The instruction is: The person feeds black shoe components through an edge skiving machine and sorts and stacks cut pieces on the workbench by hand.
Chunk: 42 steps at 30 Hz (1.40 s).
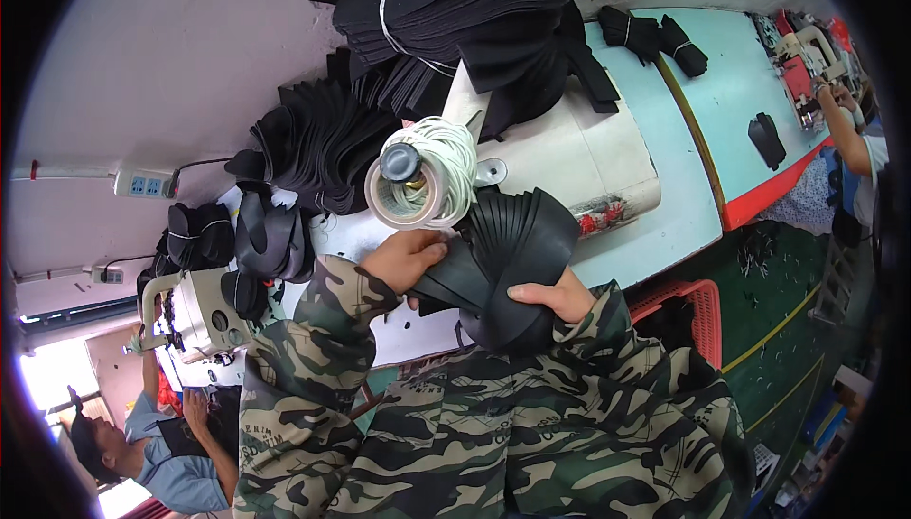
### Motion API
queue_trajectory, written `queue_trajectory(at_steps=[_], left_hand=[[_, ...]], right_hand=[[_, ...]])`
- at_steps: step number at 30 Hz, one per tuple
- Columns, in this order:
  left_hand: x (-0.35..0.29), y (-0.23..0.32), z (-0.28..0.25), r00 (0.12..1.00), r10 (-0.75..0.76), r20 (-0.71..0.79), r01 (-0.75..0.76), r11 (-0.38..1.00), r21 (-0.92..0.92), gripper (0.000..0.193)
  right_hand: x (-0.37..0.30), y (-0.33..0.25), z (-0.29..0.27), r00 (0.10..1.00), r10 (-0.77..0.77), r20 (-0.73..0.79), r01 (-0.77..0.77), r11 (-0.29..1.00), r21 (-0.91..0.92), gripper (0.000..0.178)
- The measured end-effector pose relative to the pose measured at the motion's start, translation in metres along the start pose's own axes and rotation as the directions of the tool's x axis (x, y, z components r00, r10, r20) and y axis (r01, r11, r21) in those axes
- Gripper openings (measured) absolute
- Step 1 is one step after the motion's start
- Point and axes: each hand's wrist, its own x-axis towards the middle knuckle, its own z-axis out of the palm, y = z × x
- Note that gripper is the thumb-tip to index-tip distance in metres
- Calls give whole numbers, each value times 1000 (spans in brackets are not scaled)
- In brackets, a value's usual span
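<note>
Close to my body, a fanned stack of black cut pieces [512, 263] is between my hands. My right hand [560, 297] grips its right side, thumb pressed on top and the other fingers hidden beneath. At the stack's left end my left hand [408, 261] is closed on the edges of the pieces, its fingertips partly hidden. Just beyond my hands, loops of white cord [454, 154] hang beside a tape roll [380, 192] with a dark round knob [399, 163] in front of it.
A cream machine [579, 154] stands on the white table [664, 225]. Tied black bundles [455, 21] pile up behind, more [270, 234] at left. A red basket [707, 320] is at lower right. One person [180, 453] works at left, another [859, 144] at far right.
</note>
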Motion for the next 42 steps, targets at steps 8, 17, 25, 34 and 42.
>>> queue_trajectory(at_steps=[8,17,25,34,42], left_hand=[[4,12,11,976,204,-82,-173,942,289,24],[8,11,21,911,350,-218,-173,803,570,27],[-1,-1,3,996,63,66,-72,986,147,30],[4,21,11,977,183,-107,-139,934,328,27],[-6,18,10,977,-206,-45,206,978,-1,21]], right_hand=[[-1,0,-4,999,-40,-13,41,999,23,57],[-2,-6,-1,998,-26,-50,33,987,156,55],[0,-7,4,1000,-2,23,0,994,111,53],[1,2,-2,1000,8,-3,-7,985,173,52],[-9,-13,-1,1000,-7,-24,10,991,132,55]])
